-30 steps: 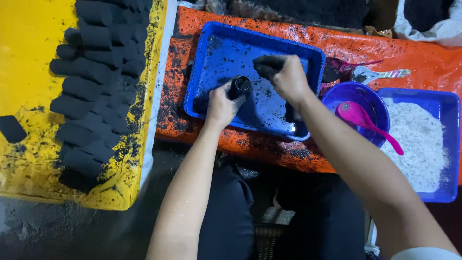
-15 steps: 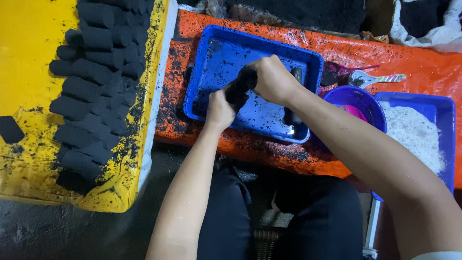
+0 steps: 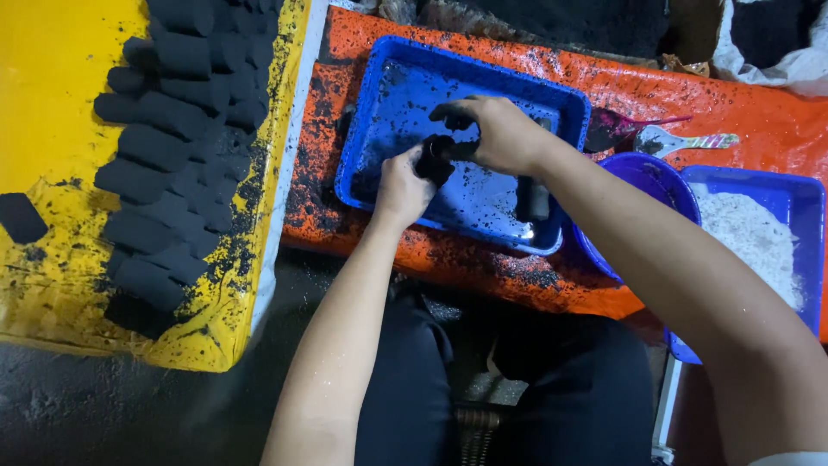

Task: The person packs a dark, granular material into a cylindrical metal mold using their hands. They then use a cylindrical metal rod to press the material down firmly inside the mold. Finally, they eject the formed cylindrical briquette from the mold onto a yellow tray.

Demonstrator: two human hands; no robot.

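Tube (image 3: 429, 160), small and dark, stood upright over the blue tray (image 3: 390, 93), clasped in the left hand (image 3: 403, 190) with fingers wrapped round its side. Top end smothered in black paste (image 3: 454, 147), pressed on by the right hand (image 3: 500, 134), thumb and blackened fingertips pinched closed on that lump right at the tube's mouth. Both hands touching at the tube, roughly mid-tray, a little toward the near rim.

Tray floor smeared and speckled with black crumbs; near its right corner, a second dark cylinder (image 3: 532, 200) standing on end, just beside the right wrist. Tray resting on an orange sheet (image 3: 742, 108), itself spattered black along the front edge.

Right of the tray, partly hidden behind the right forearm: a purple bowl (image 3: 655, 177), touching or nearly touching a second blue tray (image 3: 806, 207) filled with pale grey powder (image 3: 755, 250). Above the bowl, on the orange sheet, a dark-caked scoop (image 3: 614, 128) and a metal spoon (image 3: 681, 140) lying side by side, handles pointing right.

Left, well apart from the hands: a yellow sheet (image 3: 60, 86) carrying rows of black briquettes (image 3: 172, 121), short cylinders laid on their sides and packed close, black dust scattered round them. One stray black piece (image 3: 21, 217) alone at the far left edge.

Below, dark trousers (image 3: 414, 380) at the knees, grey floor (image 3: 103, 414) beside.
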